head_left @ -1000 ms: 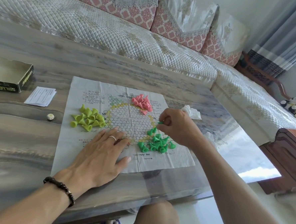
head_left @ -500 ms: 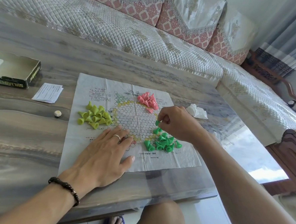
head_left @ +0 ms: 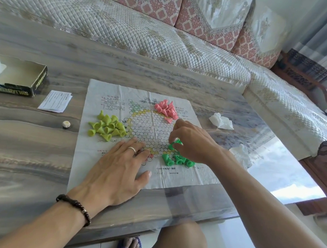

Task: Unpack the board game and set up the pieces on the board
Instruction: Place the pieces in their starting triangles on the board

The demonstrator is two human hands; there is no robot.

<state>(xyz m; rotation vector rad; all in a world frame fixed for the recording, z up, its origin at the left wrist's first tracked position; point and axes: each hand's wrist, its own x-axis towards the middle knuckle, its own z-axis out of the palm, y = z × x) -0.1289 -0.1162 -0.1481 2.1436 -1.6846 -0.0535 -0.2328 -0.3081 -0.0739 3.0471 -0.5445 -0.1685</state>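
Note:
A white paper game board [head_left: 111, 90] with a printed hexagon grid lies flat on the table. Yellow-green cone pieces [head_left: 107, 127] are heaped on its left side. Pink cone pieces [head_left: 166, 109] are heaped at its top. Dark green cone pieces [head_left: 177, 159] lie at the lower right, partly hidden under my right hand. My left hand [head_left: 115, 170] rests flat on the board's lower edge, fingers spread, a ring on one finger. My right hand [head_left: 194, 143] hovers over the green heap with its fingers pinched on a green piece [head_left: 175, 143].
An open game box [head_left: 18, 76] stands at the table's left. A folded instruction sheet [head_left: 56, 101] and a small white die [head_left: 66, 124] lie beside it. Two crumpled white bags [head_left: 221, 120] lie right of the board. A quilted sofa runs behind the table.
My right hand has dropped from the board's right edge down onto the green heap, still pinching a green piece. My left hand has stayed put. The camera has shifted slightly.

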